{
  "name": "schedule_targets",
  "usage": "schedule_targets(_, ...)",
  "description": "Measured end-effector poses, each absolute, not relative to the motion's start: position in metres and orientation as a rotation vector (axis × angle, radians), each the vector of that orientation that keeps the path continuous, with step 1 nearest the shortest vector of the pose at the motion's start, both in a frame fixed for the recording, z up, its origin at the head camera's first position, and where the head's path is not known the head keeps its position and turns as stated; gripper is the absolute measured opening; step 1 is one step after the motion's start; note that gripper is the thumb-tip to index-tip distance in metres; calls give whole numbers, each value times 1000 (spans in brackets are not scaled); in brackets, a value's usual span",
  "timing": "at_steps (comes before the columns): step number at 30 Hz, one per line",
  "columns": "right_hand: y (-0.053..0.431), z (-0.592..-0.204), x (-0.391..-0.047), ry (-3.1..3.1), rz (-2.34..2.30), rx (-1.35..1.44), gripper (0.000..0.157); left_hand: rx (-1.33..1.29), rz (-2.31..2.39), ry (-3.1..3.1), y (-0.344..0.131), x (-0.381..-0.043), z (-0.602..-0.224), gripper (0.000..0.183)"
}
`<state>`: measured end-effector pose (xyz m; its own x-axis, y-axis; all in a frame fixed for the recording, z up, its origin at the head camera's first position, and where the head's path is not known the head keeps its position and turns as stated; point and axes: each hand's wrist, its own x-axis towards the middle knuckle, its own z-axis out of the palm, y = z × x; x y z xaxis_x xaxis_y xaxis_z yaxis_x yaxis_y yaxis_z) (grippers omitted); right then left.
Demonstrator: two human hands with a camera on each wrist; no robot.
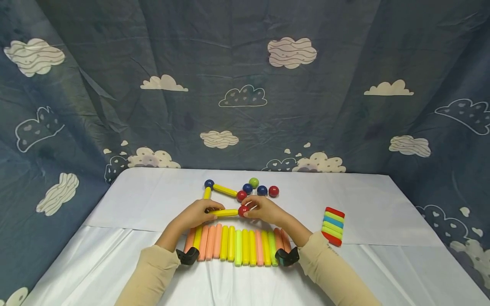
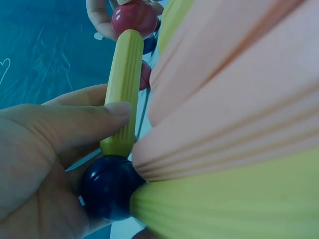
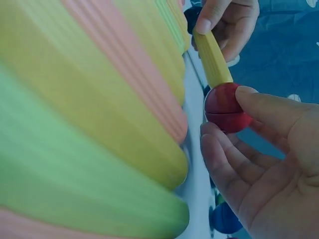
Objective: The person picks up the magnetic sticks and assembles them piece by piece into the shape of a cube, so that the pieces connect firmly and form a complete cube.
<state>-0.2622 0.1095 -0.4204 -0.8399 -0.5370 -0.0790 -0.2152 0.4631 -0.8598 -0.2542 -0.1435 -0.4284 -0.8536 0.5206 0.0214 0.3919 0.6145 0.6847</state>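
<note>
My left hand (image 1: 199, 213) pinches a ridged yellow stick (image 1: 226, 212) between thumb and fingers. At that stick's near end a dark blue ball (image 2: 108, 186) sits by my left palm, mostly hidden in the head view. My right hand (image 1: 266, 210) holds the red ball (image 3: 224, 107) at the other end, thumb on one side and fingertips on the other. Behind my left hand, a second yellow stick (image 1: 207, 193) runs up to another blue ball (image 1: 209, 183). From there a third yellow stick (image 1: 225, 190) slants right to a red ball (image 1: 241, 196).
A row of pink, yellow and green sticks (image 1: 245, 246) lies in front, below both wrists. Loose balls, including a green ball (image 1: 254, 182) and a red ball (image 1: 273, 191), rest behind my right hand. Flat coloured pieces (image 1: 333, 226) lie at the right on the white cloth (image 1: 367, 212).
</note>
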Motion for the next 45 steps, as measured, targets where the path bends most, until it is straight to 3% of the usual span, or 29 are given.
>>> schedule_targets(11,129,-418,-253,2384,-1365,-658,38,688,994,2732,-141,-256,-430,28)
schedule_targets(16,152,-412,-237,2494,-1292,-649,42,679,1006,2800,-147,-253,-431,44)
schedule_targets(21,178,-413,-212,2620,-1099,-516,50,500,1088,2807,-155,-248,-432,60)
schedule_targets(24,188,-417,-198,2667,-949,-402,55,422,1110,2769,-159,-247,-436,59)
schedule_targets(29,187,-421,-187,2680,-758,-246,48,419,1117,2808,-161,-245,-446,51)
schedule_targets(36,179,-416,-198,2727,-805,-202,39,453,1148,2878,-159,-245,-453,44)
schedule_targets(45,153,-404,-246,2471,-1606,-363,44,407,1215,2853,-162,-245,-458,45)
